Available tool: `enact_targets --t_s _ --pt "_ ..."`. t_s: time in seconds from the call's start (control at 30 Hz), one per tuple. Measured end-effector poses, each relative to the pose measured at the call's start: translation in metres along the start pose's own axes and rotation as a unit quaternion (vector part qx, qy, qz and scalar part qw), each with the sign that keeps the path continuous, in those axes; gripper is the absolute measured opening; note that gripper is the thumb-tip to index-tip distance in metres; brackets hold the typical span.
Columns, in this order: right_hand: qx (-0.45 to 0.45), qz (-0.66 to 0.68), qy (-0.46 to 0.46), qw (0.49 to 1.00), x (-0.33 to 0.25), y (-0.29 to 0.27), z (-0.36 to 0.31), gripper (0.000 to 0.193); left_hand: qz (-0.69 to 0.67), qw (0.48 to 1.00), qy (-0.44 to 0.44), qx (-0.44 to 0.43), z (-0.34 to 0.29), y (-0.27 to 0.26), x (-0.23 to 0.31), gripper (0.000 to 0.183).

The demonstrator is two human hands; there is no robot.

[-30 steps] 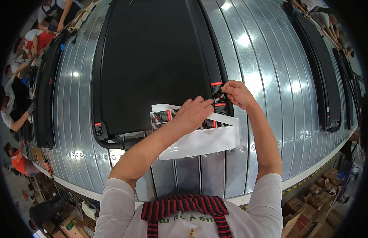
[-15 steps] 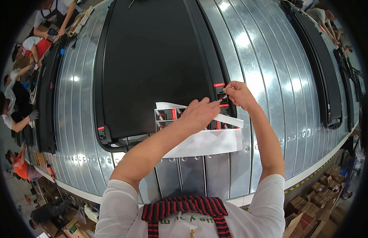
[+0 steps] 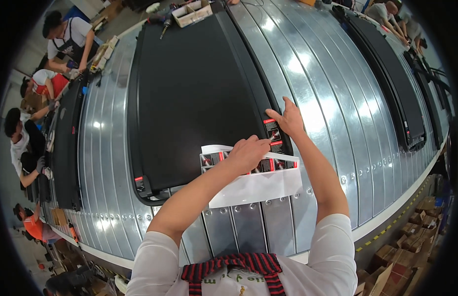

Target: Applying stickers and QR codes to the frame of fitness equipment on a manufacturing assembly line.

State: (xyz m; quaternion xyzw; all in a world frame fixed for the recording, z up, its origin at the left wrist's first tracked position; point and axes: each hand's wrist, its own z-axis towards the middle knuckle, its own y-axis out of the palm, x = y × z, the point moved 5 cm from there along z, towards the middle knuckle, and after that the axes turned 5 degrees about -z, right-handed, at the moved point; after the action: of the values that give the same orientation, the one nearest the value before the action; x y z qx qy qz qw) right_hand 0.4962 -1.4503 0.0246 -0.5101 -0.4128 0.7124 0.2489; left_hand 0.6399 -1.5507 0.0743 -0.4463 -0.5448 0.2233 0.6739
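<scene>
A sheet of black-and-red stickers (image 3: 210, 159) with white backing paper lies over the near edge of a large flat black panel (image 3: 194, 93). My left hand (image 3: 248, 154) is closed on the sticker sheet, its fingertips near the panel's right rail. On that rail, by the near right corner, sits a black-and-red warning sticker (image 3: 272, 132). Just beyond it my right hand (image 3: 290, 118) is open, thumb and forefinger spread apart, touching or close to the rail's outer edge. A similar sticker (image 3: 139, 184) is on the panel's near left corner.
The panel rests on a metal roller table (image 3: 327, 118). A power drill (image 3: 165, 27) and a parts tray (image 3: 192, 12) are at its far end. Other black panels (image 3: 387, 74) lie to the right and left. Several people work along the left side; cardboard boxes (image 3: 406, 246) stand at lower right.
My right hand has gone from a pinch at the rail sticker to spread fingers, slightly farther away. My left hand stays on the sheet. The view has shifted, showing the drill and tray.
</scene>
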Motion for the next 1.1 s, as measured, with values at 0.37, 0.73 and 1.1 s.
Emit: enact_targets --t_s 0.37,0.73,1.1 --pt "-0.214 0.688 0.021 0.693 -0.074 -0.061 -0.160 0.064 -0.548 0.769 -0.230 0.236 -0.168 -0.120 0.023 0.028" --pt "-0.220 0.474 0.028 0.852 -0.204 -0.099 -0.259 0.025 -0.551 0.758 -0.200 0.286 -0.278 -0.102 0.050 0.031" --pt "-0.182 0.500 -0.064 0.844 -0.334 -0.104 -0.312 0.019 -0.645 0.688 -0.170 0.286 -0.418 -0.107 0.035 0.020"
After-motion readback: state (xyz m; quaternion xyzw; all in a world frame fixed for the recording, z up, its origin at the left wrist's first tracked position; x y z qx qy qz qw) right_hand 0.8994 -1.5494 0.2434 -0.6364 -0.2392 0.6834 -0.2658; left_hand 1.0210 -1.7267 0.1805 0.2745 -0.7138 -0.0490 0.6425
